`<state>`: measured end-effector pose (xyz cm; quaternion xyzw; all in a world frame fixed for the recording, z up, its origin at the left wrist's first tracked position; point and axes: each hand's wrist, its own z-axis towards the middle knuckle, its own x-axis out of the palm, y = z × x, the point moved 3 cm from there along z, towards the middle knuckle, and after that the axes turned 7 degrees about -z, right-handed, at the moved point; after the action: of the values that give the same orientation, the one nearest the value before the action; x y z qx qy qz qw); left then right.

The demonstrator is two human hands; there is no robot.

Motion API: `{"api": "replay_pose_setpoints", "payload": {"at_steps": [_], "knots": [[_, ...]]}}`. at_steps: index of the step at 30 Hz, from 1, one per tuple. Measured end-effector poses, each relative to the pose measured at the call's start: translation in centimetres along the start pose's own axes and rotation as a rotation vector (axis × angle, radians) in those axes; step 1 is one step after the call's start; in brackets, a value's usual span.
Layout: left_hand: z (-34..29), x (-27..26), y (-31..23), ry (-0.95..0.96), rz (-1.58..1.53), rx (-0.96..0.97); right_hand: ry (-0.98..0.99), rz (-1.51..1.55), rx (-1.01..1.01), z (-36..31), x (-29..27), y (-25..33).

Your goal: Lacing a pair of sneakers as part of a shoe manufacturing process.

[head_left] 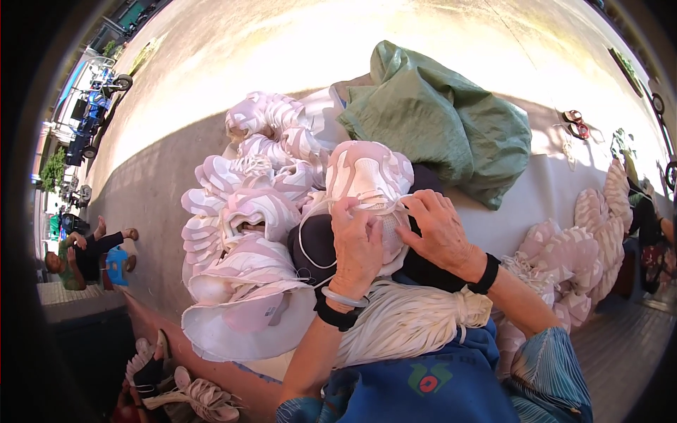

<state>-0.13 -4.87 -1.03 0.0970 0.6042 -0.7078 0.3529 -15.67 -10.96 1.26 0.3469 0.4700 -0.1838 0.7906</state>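
A white and pale pink sneaker upper (367, 166) rests on my dark-clothed lap, its toe pointing away from me. A white shoelace (303, 243) is threaded through its eyelets, and one length loops out to the left. My left hand (356, 247) is closed on the lace at the left side of the eyelet rows. On the right side, my right hand (438, 233) pinches the lace between thumb and bent fingers. Below the upper, a thick bundle of white laces (416, 317) lies across my lap, on a blue apron (451, 384).
Many similar uppers are heaped at the left (247, 211), and another pile (564, 264) lies at the right. A green woven sack (444, 120) sits just beyond my lap. Sandals (577, 125) lie on the far-right floor. A seated person (77, 257) is at the far left.
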Motion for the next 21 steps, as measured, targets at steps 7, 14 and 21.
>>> {"api": "replay_pose_setpoints", "payload": {"at_steps": [7,14,21], "knots": [[-0.3,-0.1,-1.1,0.066,-0.021,-0.022,0.145,0.086,0.067,-0.2,1.7,0.1],[0.0,1.0,-1.5,0.002,0.054,0.027,0.123,0.116,0.002,-0.6,1.9,0.3],[0.2,0.7,-1.0,-0.007,0.05,0.047,0.011,0.172,0.028,-0.3,0.2,0.8]]}}
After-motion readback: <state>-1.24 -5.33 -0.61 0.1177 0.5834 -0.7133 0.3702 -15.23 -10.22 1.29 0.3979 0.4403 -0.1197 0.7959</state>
